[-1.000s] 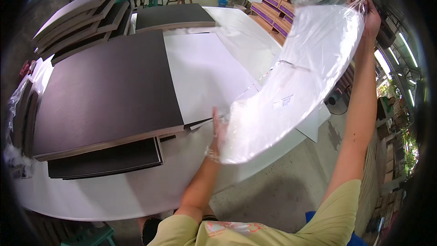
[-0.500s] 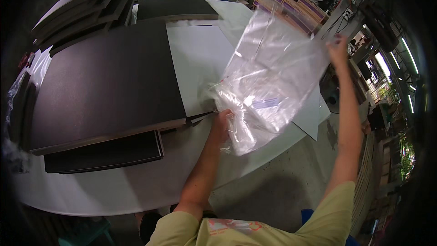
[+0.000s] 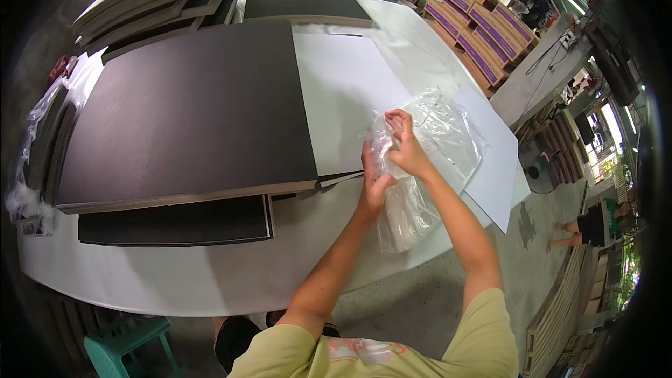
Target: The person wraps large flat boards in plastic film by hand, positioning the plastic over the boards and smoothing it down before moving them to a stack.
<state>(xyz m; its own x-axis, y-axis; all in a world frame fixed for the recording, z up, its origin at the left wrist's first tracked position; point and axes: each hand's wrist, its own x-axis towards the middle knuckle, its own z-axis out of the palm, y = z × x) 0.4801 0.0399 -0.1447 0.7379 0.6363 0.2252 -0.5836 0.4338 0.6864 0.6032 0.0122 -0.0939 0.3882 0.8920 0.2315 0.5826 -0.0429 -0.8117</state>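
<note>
A clear plastic bag (image 3: 448, 133), crumpled and shiny, lies partly over the white boards on the right side of the table. Its gathered end is in my left hand (image 3: 374, 185), with the thumb in front and the fingers behind the plastic. Close by, my right hand (image 3: 411, 154) has its fingers curled on the bag's upper edge, just right of the left fingertips. White sheets of board (image 3: 343, 77) lie under and beside the bag. Left of my hands is a large, thick black board stack (image 3: 189, 112).
Below the large stack, smaller black boards (image 3: 175, 224) stick out toward me. More boards (image 3: 147, 0) are piled at the far left. Long cartons (image 3: 483, 28) are stacked beyond the table, a fan (image 3: 542, 171) stands at the right, and a green stool (image 3: 129, 346) is lower left.
My right hand has come in from the far upper right to beside my left hand. The plastic bag, stretched wide before, is now lower and bunched. The view has also shifted.
</note>
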